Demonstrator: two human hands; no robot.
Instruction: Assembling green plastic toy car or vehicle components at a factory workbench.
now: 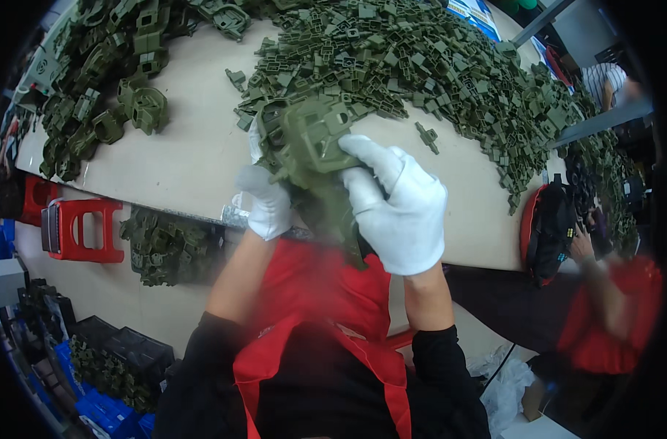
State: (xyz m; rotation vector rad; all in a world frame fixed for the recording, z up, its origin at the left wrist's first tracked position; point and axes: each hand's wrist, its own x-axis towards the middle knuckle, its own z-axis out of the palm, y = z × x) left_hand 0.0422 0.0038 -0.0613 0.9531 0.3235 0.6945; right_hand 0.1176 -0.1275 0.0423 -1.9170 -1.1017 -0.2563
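Note:
Between my two white-gloved hands is an olive-green moulded plastic part (315,139), held up in front of me over the table's near edge. My left hand (268,197) grips its left side, with some fingers hidden behind it. On the right, my right hand (399,205) pinches the part with thumb and forefinger. The part's lower end hangs down between my wrists and looks blurred. Just beyond it lies a large heap of small green plastic pieces (392,58) on the pale table (194,139).
Larger green parts (103,88) are piled at the table's left. A red stool (88,230) and a container of green parts (169,245) stand below the near edge. At right are a black-and-red bag (549,234) and another person in red (619,314). Metal posts (600,124) rise at far right.

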